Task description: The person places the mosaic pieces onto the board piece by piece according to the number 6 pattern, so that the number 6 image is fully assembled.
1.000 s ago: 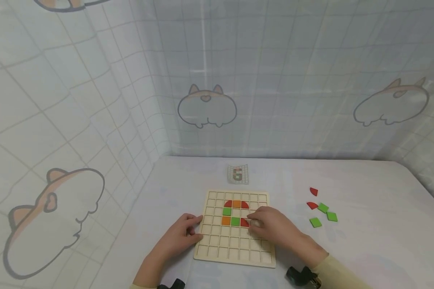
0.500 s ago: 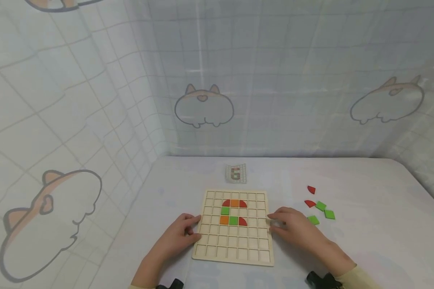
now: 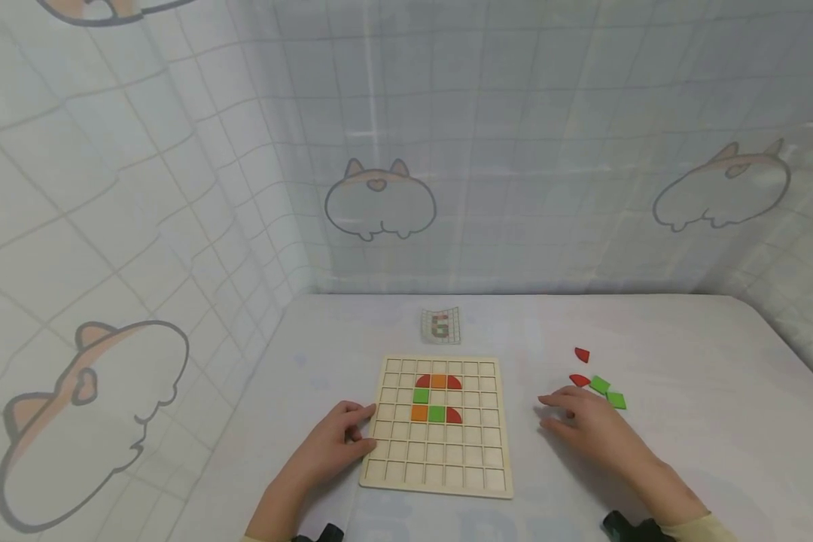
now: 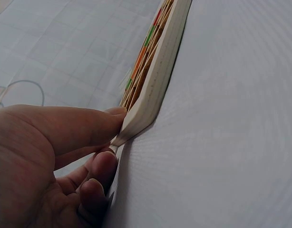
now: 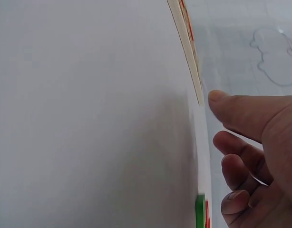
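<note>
Low over the table, left hand (image 3: 335, 439) pinches the board (image 3: 437, 482) edge; right hand (image 3: 586, 423) hovers, fingers relaxed.

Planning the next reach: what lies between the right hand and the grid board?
Only bare tablecloth separates the right hand from the grid board, as the head view shows.

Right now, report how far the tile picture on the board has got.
Done: six tiles sit in the wooden board, forming the upper part of a figure. In hand: left hand steadies the board's edge; right hand reaches toward the loose tiles. Left: those red and green pieces.
</note>
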Motion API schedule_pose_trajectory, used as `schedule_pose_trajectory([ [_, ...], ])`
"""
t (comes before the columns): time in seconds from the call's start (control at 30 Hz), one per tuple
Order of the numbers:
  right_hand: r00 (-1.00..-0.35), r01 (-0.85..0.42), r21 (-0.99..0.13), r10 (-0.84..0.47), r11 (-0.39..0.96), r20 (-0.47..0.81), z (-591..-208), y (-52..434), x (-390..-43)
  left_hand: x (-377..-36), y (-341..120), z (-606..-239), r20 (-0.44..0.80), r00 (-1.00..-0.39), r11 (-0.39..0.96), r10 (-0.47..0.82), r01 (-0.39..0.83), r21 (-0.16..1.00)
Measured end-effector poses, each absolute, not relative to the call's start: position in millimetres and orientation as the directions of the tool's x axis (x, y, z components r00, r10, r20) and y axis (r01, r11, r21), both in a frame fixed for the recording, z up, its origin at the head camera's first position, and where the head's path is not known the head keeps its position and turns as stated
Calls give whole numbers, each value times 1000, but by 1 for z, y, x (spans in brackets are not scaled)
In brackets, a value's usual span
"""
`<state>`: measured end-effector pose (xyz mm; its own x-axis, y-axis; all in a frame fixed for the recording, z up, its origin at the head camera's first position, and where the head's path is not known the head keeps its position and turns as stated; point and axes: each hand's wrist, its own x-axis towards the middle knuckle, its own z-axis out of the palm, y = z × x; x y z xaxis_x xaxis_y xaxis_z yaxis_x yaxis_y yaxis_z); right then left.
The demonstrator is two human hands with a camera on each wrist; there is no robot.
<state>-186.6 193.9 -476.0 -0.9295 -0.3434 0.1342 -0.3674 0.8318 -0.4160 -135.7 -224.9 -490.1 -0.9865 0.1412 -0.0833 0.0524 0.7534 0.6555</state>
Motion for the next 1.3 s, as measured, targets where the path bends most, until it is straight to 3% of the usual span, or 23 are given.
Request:
schedule_pose_trajectory([
  [0.3, -940, -340, -414, -297, 844, 167, -478, 221, -188, -136, -226, -491, -88, -986, 755, 141, 49, 654],
  [0.63, -970, -244, -445, -226, 861, 94, -481, 239, -190, -135, -227, -493, -63, -985, 744, 164, 81, 663],
  [1.3, -960, -277, -428, -264, 860, 90, -487, 247, -189, -137, -229, -495, -61, -981, 736, 187, 98, 670],
])
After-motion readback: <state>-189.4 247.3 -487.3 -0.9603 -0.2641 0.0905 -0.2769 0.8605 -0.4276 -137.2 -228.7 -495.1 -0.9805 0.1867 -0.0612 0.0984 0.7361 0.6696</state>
